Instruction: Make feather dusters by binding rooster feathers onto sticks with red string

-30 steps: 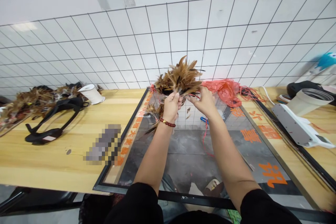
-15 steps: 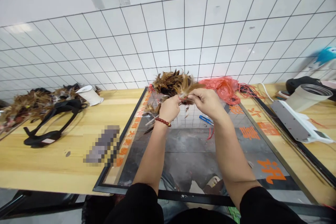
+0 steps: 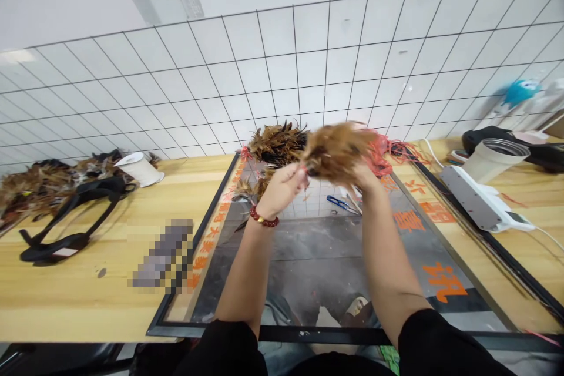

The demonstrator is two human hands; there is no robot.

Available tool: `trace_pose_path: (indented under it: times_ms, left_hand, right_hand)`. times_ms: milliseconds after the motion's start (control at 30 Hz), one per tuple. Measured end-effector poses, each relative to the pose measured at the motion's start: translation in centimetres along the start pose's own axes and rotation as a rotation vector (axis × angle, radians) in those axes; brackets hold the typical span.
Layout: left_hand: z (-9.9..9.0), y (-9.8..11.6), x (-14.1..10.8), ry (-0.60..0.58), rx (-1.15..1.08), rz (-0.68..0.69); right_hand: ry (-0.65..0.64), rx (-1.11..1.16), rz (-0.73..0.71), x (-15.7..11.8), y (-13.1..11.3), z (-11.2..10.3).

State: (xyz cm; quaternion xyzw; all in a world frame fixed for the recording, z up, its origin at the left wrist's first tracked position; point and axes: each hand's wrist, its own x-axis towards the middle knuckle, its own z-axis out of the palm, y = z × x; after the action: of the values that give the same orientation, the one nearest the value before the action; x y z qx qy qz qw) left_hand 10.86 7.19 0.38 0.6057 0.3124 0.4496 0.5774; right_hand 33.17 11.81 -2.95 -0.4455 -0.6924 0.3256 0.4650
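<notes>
A fluffy bunch of brown feathers (image 3: 337, 153), smeared by motion, is held above the framed mirror (image 3: 317, 247). My left hand (image 3: 284, 188), wearing a red bead bracelet, pinches the bunch at its left end. My right hand (image 3: 365, 179) is at the bunch's right side, its fingers hidden by the feathers. Behind and to the left lies a pile of brown and black feathers (image 3: 278, 144). Loose feathers (image 3: 247, 190) lie beside my left wrist. Small blue thread snips (image 3: 337, 203) rest on the mirror between my forearms.
A red plastic bag (image 3: 378, 155) and red string (image 3: 408, 151) lie at the back right. On the right stand a white device (image 3: 480, 197) and an open container (image 3: 496, 158). A white spool (image 3: 140, 168), black strap frame (image 3: 79, 217) and more feathers (image 3: 39, 188) occupy the left.
The feather bunch has swung up and rightward, covering my right fingers. My right hand has dropped slightly behind it, and my left fingers have turned more into view. The camera view has shifted a little.
</notes>
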Motion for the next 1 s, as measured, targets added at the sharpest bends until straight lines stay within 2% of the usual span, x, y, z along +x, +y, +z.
trace_pose_path:
  times_ms: [67, 100, 233, 333, 533, 667, 733, 900, 1000]
  left_hand:
    - [-0.9, -0.7, 1.0, 0.231, -0.147, -0.063]
    - [-1.4, -0.9, 1.5, 0.284, -0.234, -0.106]
    - [-3.1, -0.6, 2.1, 0.265, -0.601, -0.233]
    - [-3.7, 0.2, 1.7, 0.275, -0.76, -0.243]
    - [-3.5, 1.1, 1.1, 0.329, -0.812, -0.139]
    - [-4.1, 0.9, 1.3, 0.455, -0.77, -0.076]
    - [-5.0, 0.8, 1.4, 0.5, -0.718, -0.045]
    - [-8.1, 1.0, 0.4, 0.649, -0.448, 0.008]
    - [-9.4, 1.5, -0.5, 0.591, -0.401, -0.046]
  right_hand:
    - [-0.001, -0.023, 0.001, 0.3, 0.0, 0.8]
    - [-0.01, -0.04, 0.004, 0.4, -0.1, 1.2]
    - [0.003, -0.06, -0.016, 0.8, -0.3, 2.2]
    - [0.116, 0.006, -0.017, 1.1, -0.2, 2.8]
    - [0.308, 0.069, -0.003, 1.7, 0.3, 3.5]
    - [0.295, 0.061, -0.01, 1.6, 0.0, 4.2]
    - [0.173, 0.081, -0.018, 1.3, -0.7, 4.8]
    - [-0.42, 0.143, -0.076, 0.1, -3.5, 5.9]
    - [-0.742, 0.15, -0.096, 0.5, -3.2, 6.1]
